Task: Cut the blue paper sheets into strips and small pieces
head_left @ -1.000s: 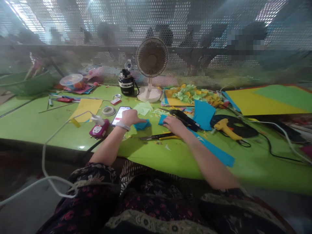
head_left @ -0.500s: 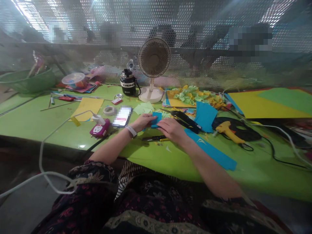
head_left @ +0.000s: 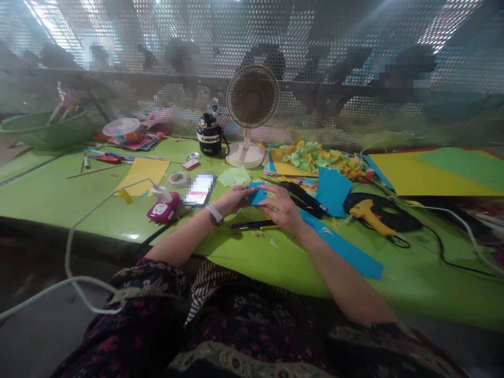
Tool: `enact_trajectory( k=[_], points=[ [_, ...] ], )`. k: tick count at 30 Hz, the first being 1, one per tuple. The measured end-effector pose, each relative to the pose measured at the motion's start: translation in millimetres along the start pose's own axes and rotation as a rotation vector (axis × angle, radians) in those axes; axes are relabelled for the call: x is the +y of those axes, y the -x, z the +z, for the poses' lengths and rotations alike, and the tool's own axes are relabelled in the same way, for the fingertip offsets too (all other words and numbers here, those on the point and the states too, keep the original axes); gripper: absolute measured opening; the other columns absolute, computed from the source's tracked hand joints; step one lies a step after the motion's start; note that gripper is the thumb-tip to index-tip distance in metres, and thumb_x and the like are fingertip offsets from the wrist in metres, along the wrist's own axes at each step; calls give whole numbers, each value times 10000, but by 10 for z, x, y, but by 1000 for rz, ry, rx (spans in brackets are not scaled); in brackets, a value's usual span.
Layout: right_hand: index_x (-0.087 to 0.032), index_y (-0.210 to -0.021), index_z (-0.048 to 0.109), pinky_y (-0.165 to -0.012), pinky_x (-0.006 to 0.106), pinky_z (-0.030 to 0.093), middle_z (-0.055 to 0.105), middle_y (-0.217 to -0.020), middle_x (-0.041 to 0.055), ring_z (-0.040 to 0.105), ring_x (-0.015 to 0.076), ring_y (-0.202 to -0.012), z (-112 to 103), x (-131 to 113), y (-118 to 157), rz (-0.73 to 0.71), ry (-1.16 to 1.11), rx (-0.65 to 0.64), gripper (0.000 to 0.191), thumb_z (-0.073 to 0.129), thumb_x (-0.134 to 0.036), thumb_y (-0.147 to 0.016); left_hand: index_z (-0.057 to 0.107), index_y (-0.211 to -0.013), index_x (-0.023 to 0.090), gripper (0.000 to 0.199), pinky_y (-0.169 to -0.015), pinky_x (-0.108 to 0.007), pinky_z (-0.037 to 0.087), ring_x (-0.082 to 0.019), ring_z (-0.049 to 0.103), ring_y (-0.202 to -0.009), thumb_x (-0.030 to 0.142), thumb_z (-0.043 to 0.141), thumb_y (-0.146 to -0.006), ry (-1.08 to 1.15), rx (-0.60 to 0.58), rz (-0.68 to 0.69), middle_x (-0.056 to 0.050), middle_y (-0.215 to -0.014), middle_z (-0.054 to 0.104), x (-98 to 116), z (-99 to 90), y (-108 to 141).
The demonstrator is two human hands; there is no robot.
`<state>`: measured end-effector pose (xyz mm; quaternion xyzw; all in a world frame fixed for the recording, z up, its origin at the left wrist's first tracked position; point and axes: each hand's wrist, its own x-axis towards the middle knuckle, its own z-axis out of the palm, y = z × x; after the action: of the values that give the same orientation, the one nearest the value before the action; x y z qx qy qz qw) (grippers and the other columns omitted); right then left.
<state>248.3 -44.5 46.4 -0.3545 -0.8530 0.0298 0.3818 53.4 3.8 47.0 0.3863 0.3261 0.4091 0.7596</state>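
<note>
My left grip and right grip are closed in on a small piece of blue paper, pinching it from either side over the middle of the desk. I can see contact, but from here I cannot tell how firm the hold is on either side. The piece is small, so a loose pinch could let it slip and drop among the green paper scraps nearby. Yellow-handled scissors lie just below the hands, and a careless dip of the right wrist could knock them or catch their blades. A black tool sits close to the right grip too. On the left, the blurred phone and pink socket adapter are near the forearm — a wide sweep could snag the white cable and drag the adapter.
</note>
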Motion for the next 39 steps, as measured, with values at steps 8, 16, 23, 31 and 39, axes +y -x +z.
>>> enact_trajectory(
  k=[8,16,23,31,39],
  points=[
    [-242,-797,631,-1087,542,480,683,-1247,141,624,308,-1210,65,25,11,304,-85,316,305,650,-516,-929,704,-849,133,253,-793,-280,571,-110,666,-684,321,867,-801,80,-51,61,-15,-766,715,-63,80,47],
    [-243,-797,606,-826,430,608,728,-1054,107,698,254,-925,101,43,-15,459,-261,330,491,637,-731,-836,769,-931,139,323,-971,-355,523,-163,706,-885,270,935,-688,0,-161,119,-60,-958,766,-123,90,93],
    [-234,-786,620,-773,420,609,724,-850,63,687,231,-767,76,-20,-39,547,-319,363,521,682,-751,-768,806,-964,157,405,-1021,-367,516,-167,711,-942,307,971,-626,-48,-241,161,-64,-987,779,-141,101,103],
    [-237,-748,616,-735,408,601,710,-744,36,682,229,-703,49,-60,-49,575,-342,360,499,715,-726,-748,811,-928,152,428,-1034,-406,522,-174,711,-926,383,978,-608,-49,-214,160,-63,-947,779,-155,125,110],
    [-247,-725,581,-716,392,581,685,-713,29,667,222,-682,45,-77,-56,567,-328,355,504,688,-739,-760,808,-943,149,437,-1011,-390,529,-183,716,-940,402,966,-624,-50,-200,152,-76,-997,783,-177,107,91]
  ],
)
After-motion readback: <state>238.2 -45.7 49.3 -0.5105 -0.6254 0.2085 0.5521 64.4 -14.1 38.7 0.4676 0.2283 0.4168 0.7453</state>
